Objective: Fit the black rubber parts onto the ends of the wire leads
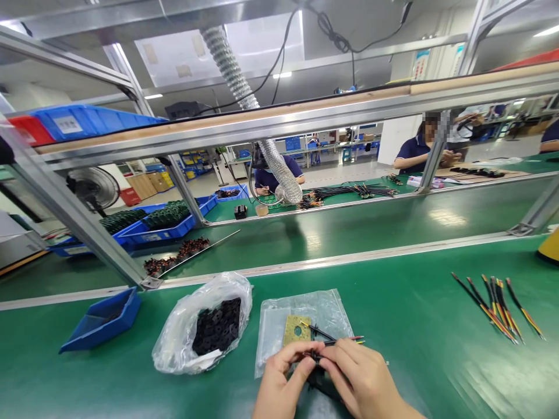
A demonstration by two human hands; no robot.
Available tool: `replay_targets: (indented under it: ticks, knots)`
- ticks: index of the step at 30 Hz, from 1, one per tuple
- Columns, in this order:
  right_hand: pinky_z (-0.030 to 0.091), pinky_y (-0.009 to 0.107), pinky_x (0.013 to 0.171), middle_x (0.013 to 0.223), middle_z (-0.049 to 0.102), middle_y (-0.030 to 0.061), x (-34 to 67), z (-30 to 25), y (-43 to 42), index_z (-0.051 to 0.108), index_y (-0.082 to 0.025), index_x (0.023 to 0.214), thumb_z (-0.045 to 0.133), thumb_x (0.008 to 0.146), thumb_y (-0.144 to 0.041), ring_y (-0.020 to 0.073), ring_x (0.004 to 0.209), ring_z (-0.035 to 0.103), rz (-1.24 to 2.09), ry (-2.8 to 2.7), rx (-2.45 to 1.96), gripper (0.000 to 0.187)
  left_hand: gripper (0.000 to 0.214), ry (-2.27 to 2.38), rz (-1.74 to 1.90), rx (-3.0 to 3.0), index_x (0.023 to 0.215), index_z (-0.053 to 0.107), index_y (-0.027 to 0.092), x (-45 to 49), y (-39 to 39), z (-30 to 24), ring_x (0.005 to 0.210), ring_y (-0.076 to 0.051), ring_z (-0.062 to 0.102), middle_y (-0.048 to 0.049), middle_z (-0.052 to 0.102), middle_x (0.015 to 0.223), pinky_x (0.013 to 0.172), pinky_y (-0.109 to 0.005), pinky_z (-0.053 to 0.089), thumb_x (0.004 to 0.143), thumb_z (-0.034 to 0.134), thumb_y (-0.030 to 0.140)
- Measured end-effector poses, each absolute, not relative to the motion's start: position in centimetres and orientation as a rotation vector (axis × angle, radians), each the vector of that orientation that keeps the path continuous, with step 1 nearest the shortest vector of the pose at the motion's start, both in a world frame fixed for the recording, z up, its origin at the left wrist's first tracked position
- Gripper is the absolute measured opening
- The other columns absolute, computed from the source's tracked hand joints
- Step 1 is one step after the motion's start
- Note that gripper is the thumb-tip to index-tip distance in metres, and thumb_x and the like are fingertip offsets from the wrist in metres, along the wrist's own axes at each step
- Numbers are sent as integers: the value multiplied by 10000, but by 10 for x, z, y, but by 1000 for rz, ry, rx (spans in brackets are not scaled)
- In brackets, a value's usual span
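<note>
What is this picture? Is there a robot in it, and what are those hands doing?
There's no robot here! A camera on a person's head took this picture, looking forward and down. At the bottom are that person's own bare left hand and right hand. Their fingers are pinched together around a small dark part, mostly hidden, so I can't tell exactly what it is.

On the green table are a flat clear bag with a yellowish board on it, an open plastic bag of black pieces, and a blue bin. Short wires lie off to the right. Behind the metal frame, other people sit working.
</note>
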State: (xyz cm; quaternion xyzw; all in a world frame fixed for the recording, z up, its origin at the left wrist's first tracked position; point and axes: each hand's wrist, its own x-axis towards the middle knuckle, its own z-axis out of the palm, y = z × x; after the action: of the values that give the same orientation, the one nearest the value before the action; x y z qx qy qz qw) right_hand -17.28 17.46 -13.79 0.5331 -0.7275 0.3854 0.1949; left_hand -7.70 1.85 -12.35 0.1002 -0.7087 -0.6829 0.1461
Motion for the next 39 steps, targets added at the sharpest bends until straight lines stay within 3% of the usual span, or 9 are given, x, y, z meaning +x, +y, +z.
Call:
replay_targets:
  ticks: [6,9,13,19,22,29,39]
  knots:
    - [505,272,734,915,716,48,-174,-141,176,613,-209,1109,449,974,-159,180,814,671,1340,-2185,1591,218,210,-1805,-2048,397,862,802,223,-79,20,-131,731,-184,662,-51,712,840,656,-244,541,715,828,371]
    - [484,262,680,819,707,21,-175,-145,175,610,-211,941,488,978,-203,164,716,662,1398,-2285,1477,127,164,-1837,-1991,372,796,804,199,-79,16,-131,758,-187,648,-55,678,845,666,-242,535,699,839,327]
    - [441,244,611,732,666,5,-173,-146,174,577,-212,843,449,985,-209,144,628,613,1408,-2256,1476,192,116,-1950,-1989,296,818,817,210,-77,15,-130,708,-170,619,-46,645,808,618,-240,518,722,821,275]
    - [408,211,550,612,605,-24,-166,-142,172,536,-211,738,413,1005,-284,114,542,554,1668,-2228,1526,303,104,-1811,-2069,291,731,821,218,-77,27,-129,690,-165,608,-26,623,732,604,-225,502,648,864,264]
    - [418,214,558,632,621,-21,-166,-138,170,570,-206,771,437,1006,-354,117,550,560,1784,-2318,1527,308,98,-1824,-1990,311,747,820,215,-77,27,-125,719,-180,615,-34,627,742,628,-232,499,676,846,278]
    - [414,237,604,660,639,-7,-173,-138,169,583,-209,732,427,1011,-365,139,605,576,1613,-2401,1511,355,118,-1863,-2024,366,793,813,197,-77,22,-126,639,-161,603,-25,607,754,592,-253,499,715,817,285]
    - [388,241,597,664,618,-4,-166,-140,170,580,-207,725,354,1031,-343,135,606,548,1689,-2334,1613,404,216,-1674,-2232,380,741,806,174,-81,28,-132,516,-108,599,6,615,682,513,-221,484,620,899,327]
